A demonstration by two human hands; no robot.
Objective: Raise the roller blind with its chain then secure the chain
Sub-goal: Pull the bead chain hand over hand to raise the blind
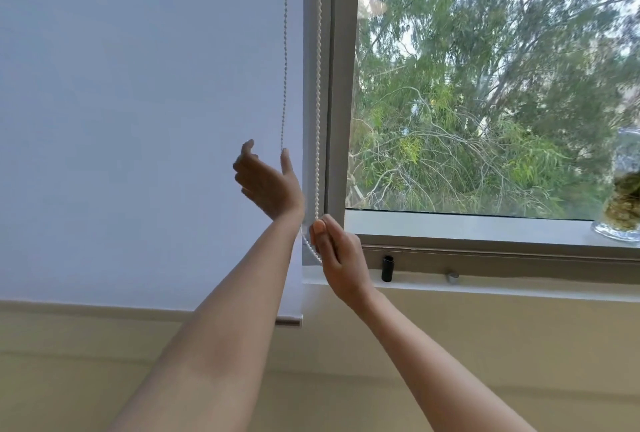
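The roller blind [138,120] is seen fully lowered across the 9 o'clock half of the view. Its chain [318,85] hangs at the 12 o'clock centre — the lower loop is pinched in the right hand [337,251]. The left hand [266,182] is held open, fingers spread, its thumb touching the other strand.

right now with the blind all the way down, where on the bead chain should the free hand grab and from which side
Take the front strand of the bead chain, just above the open left hand, coming from the left and pinching across it. It hangs straight and free in front of the roller blind, so fingers can likely close around it. The right hand already pinches the loop's bottom.
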